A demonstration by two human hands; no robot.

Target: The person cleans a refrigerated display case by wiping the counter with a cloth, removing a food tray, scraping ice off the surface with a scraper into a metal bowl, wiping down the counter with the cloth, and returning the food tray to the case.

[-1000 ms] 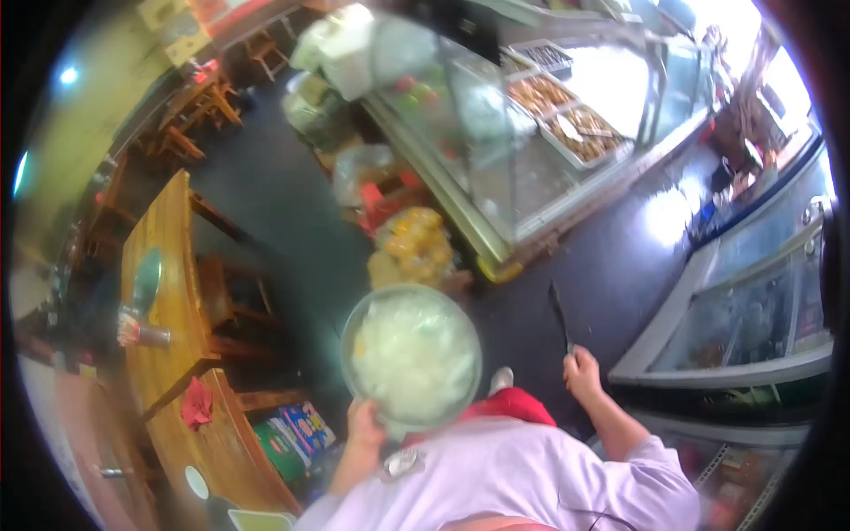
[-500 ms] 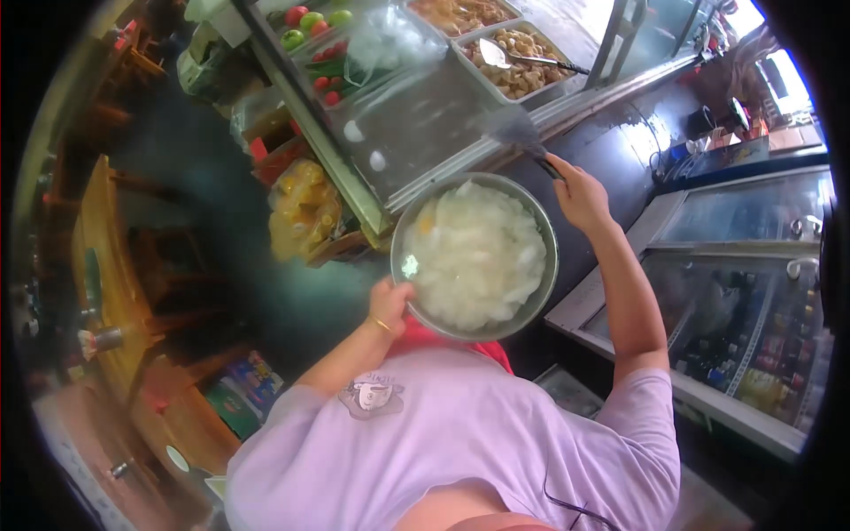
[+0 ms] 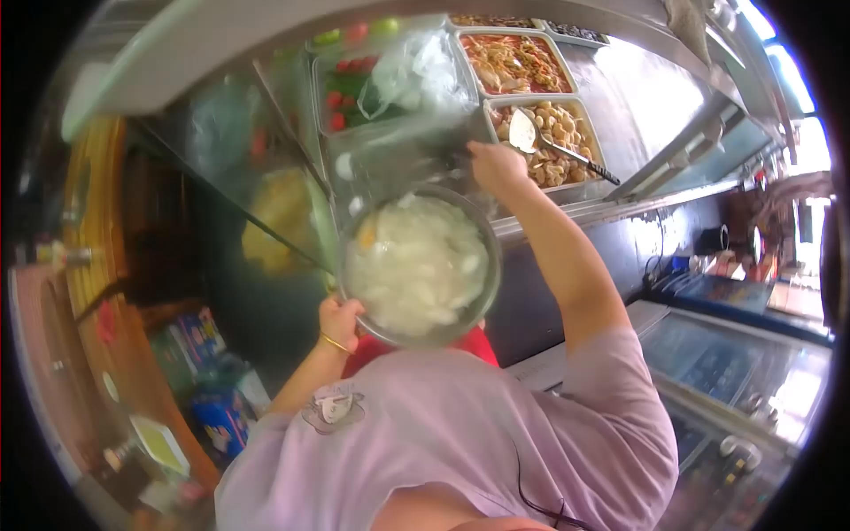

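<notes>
My left hand [image 3: 341, 323], wearing a gold bangle, grips the near-left rim of a round metal bowl [image 3: 494, 270]. Pale, translucent slices [image 3: 425, 265] fill the bowl, with a small orange piece near its left side. Beyond the bowl, my right hand [image 3: 500, 168] is closed around the dark handle of a spatula [image 3: 462, 156] over the counter. Motion blur and the hand hide most of the spatula. Just right of that hand is a tray of brown chunks [image 3: 567, 137] with a serving spoon [image 3: 522, 133] lying in it.
A tray of reddish shredded food [image 3: 513, 64] sits farther back. Left of it are a clear plastic bag [image 3: 421, 71] and red and green produce [image 3: 345, 102]. A glass-topped cooler [image 3: 708, 354] stands at right, wooden furniture [image 3: 93, 195] at left. A pale frame [image 3: 266, 44] crosses the top.
My right hand has swung forward and left with the spatula, from right of the bowl to over the counter. The bowl and my left hand have shifted left in view. The camera has moved too.
</notes>
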